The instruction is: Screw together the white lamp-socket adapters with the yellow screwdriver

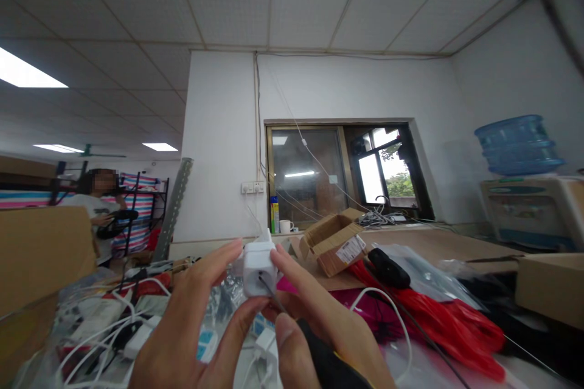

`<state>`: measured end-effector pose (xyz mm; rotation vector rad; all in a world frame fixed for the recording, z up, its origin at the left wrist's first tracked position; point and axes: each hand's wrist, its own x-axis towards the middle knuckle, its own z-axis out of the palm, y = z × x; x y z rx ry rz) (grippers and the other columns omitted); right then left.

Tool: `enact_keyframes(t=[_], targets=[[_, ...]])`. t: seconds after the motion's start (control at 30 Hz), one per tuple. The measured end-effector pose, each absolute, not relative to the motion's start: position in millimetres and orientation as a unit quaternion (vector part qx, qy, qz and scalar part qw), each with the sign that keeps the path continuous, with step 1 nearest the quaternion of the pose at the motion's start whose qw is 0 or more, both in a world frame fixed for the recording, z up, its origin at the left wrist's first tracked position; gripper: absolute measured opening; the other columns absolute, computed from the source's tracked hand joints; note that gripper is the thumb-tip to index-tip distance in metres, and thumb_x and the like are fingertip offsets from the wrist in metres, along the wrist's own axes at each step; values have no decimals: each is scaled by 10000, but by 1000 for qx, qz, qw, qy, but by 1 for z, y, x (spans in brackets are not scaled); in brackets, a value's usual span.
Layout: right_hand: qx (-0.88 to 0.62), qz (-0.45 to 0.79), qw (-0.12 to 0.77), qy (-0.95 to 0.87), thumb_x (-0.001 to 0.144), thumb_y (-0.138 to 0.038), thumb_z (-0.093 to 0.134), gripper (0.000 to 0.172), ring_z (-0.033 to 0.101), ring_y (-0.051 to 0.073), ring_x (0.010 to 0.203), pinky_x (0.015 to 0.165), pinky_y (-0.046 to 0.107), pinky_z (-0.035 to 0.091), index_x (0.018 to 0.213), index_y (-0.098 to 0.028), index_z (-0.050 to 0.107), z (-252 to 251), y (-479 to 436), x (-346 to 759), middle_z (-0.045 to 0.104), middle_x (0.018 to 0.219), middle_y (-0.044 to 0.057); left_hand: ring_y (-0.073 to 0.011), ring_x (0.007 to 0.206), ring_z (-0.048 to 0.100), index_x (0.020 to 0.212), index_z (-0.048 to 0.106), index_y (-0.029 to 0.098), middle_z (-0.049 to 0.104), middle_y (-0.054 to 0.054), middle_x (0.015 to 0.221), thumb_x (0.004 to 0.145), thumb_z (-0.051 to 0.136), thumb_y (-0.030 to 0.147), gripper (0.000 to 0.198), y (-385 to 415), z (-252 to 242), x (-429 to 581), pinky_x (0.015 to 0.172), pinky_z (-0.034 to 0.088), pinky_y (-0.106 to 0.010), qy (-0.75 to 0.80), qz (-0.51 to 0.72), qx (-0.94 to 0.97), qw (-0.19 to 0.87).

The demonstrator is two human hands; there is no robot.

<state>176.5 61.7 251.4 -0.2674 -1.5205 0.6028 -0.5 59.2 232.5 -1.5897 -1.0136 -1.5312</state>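
Observation:
A small white plug adapter [258, 262] is held up at the centre of the head view. My left hand [196, 310] grips it from the left with thumb and fingers. On the right, my right hand [319, 316] holds a black-handled tool [326, 355] whose thin metal shaft meets a small dark hole in the adapter's near face. The right index fingertip also touches the adapter's upper right edge. Below the hands lie other white plugs [266, 343] on the cluttered table.
White cables [109, 337] tangle at the left, beside a cardboard box [45, 255]. An open carton [332, 243], a red plastic bag [438, 322] and a black object [389, 267] lie to the right. A person [100, 213] stands far left, holding something black.

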Motion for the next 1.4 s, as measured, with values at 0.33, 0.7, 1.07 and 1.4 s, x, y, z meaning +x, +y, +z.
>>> enact_keyframes(t=[0.33, 0.7, 1.07, 1.4], targets=[[-254, 191, 627, -711, 986, -113, 612, 592, 878, 238, 1087, 1020, 373, 695, 1526, -318, 743, 240, 52, 180, 870, 1313, 37, -177, 1310, 757, 1481, 681, 298, 760, 21, 1482, 1085, 712, 299, 397, 63, 236, -13, 1252, 517, -228, -299, -551, -666, 405], [-242, 154, 627, -724, 974, -53, 610, 693, 853, 280, 1189, 1124, 431, 650, 1601, -342, 674, 238, 49, 180, 863, 1306, 43, -207, 1463, 663, 1577, 633, 366, 675, 52, 1624, 1119, 655, 318, 461, 50, 240, -15, 1351, 444, -337, -295, -522, -687, 410], [-15, 556, 734, -390, 919, -382, 761, 571, 808, 378, 1313, 1092, 503, 688, 1454, -198, 683, 227, 53, 116, 760, 1535, 158, -248, 1670, 460, 1588, 574, 511, 421, 179, 1816, 1103, 563, 239, 556, 40, 248, -3, 1448, 337, -468, -301, -512, -687, 418], [-54, 564, 726, -388, 984, -400, 700, 612, 747, 383, 1413, 1029, 482, 712, 1553, -202, 594, 219, 54, 117, 681, 1626, 190, -249, 1447, 699, 1360, 753, 395, 655, 50, 1645, 1093, 648, 322, 296, 47, 236, 7, 1345, 497, -445, -326, -568, -663, 363]])
